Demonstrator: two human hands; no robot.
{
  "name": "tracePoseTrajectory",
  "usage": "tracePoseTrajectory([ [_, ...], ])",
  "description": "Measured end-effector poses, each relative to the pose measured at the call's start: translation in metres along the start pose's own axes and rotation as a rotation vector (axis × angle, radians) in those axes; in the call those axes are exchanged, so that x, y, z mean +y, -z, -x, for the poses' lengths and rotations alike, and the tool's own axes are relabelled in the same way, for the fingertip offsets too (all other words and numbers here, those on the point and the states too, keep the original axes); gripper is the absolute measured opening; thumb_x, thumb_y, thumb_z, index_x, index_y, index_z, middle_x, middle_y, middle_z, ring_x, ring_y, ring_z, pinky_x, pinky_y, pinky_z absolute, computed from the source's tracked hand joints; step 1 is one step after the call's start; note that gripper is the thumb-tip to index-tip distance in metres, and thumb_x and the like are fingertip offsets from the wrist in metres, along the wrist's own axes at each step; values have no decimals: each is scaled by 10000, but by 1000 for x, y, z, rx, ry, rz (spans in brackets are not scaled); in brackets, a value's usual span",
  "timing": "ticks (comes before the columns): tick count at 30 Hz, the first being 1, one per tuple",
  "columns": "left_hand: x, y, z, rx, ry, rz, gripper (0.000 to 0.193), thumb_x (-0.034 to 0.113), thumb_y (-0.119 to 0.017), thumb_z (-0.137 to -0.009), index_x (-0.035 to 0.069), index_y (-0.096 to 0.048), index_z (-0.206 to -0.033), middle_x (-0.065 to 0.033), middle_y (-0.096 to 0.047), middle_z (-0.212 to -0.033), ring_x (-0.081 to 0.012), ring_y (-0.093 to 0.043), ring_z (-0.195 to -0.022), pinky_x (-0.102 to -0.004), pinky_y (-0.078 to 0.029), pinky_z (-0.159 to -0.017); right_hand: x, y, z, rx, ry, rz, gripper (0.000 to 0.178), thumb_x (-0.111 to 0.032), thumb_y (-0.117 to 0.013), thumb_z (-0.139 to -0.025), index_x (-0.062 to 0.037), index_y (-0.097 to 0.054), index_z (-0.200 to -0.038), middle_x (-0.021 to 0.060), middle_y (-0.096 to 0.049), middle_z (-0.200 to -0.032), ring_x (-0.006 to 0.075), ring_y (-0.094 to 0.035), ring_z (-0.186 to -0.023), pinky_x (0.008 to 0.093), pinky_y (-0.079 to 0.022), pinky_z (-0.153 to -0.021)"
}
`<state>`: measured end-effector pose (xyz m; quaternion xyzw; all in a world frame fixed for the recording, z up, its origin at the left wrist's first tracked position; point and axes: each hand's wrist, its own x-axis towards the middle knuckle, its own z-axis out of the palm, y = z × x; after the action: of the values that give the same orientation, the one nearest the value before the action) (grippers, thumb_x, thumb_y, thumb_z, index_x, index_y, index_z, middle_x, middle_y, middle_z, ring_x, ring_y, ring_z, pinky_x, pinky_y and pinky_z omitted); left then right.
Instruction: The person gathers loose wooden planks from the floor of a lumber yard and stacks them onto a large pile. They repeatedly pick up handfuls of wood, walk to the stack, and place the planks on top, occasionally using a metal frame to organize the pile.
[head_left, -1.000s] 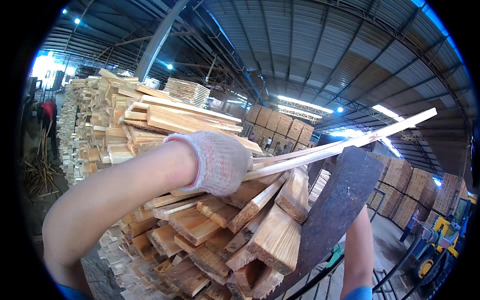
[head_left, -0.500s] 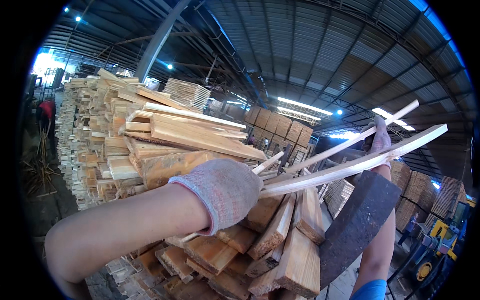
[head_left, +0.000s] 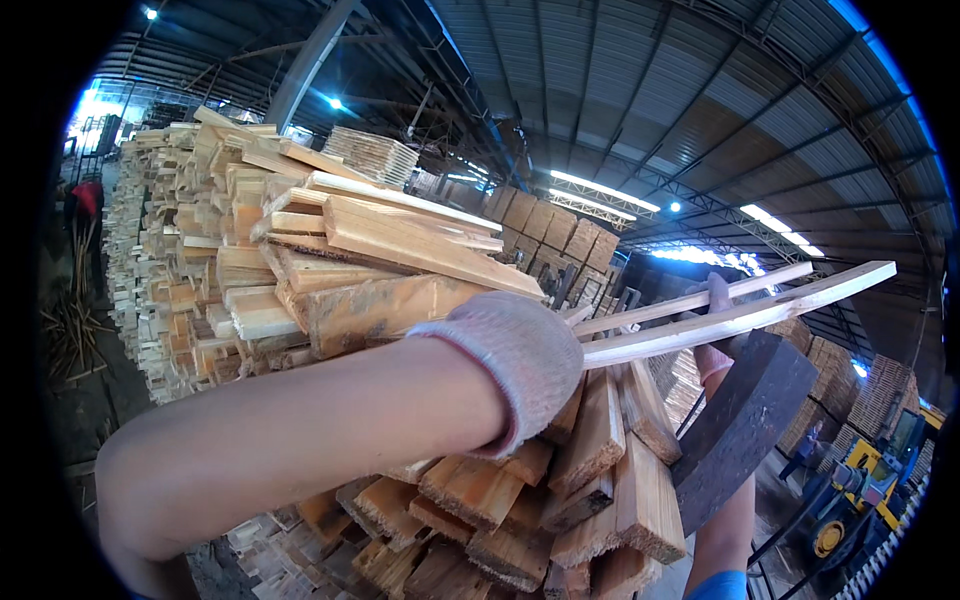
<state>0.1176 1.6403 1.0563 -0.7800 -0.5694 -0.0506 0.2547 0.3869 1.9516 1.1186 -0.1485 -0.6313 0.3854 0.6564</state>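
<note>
My left hand, in a pale knitted work glove, is closed round the near ends of two long, thin wooden strips. The front wooden strip bows upward to the right; the back wooden strip runs close behind it. My right hand, also gloved, grips the strips farther along, its fingers partly hidden behind them. Below the front strip, a dark upright beam covers part of my right forearm. Rough-sawn boards lie piled beneath my left hand.
A tall stack of sawn boards fills the left side, with loose planks on top. A yellow vehicle stands at the lower right near a person. Another person in red is at far left. Bundled timber stands behind.
My left hand has moved right and slightly up. My right hand has come lower and nearer, and the two strips now lie closer together.
</note>
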Motion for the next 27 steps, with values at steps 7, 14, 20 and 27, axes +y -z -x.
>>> tracePoseTrajectory([
  [7, -19, 22, 36, 190, 18, 643, 541, 358, -591, -966, -25, -556, -1346, -241, -692, -1094, -358, -687, -1006, -449, -527, -917, -8, 14, 50, -14, -67, -131, 292, -343, -663, -992, -82, -601, -1108, 66, -658, -949, 167, -640, -839, 335, -550, -722],
  [14, 11, -15, 51, 446, 22, 584, 582, 428, -700, -893, 24, -634, -1305, -215, -694, -1199, -357, -687, -1075, -415, -547, -925, 2, -2, 65, -31, -140, -209, 371, -330, -661, -997, -80, -563, -1254, 73, -663, -1058, 177, -648, -941, 346, -549, -802],
  [20, 14, -13, 47, 452, 42, 553, 473, 269, -752, -834, 3, -685, -1220, -205, -717, -1141, -348, -708, -1030, -400, -559, -912, 20, -18, 59, -53, -228, -313, 465, -318, -658, -1001, -79, -530, -1379, 78, -668, -1153, 186, -654, -1030, 355, -547, -871],
  [27, 18, -12, 43, 442, 105, 556, 500, 152, -726, -785, -12, -667, -1253, -215, -715, -1156, -342, -710, -1041, -384, -555, -928, 38, 5, 40, -108, -178, -162, 678, -450, -711, -932, -62, -511, -1450, 78, -652, -1280, 205, -614, -1144, 347, -482, -977],
])
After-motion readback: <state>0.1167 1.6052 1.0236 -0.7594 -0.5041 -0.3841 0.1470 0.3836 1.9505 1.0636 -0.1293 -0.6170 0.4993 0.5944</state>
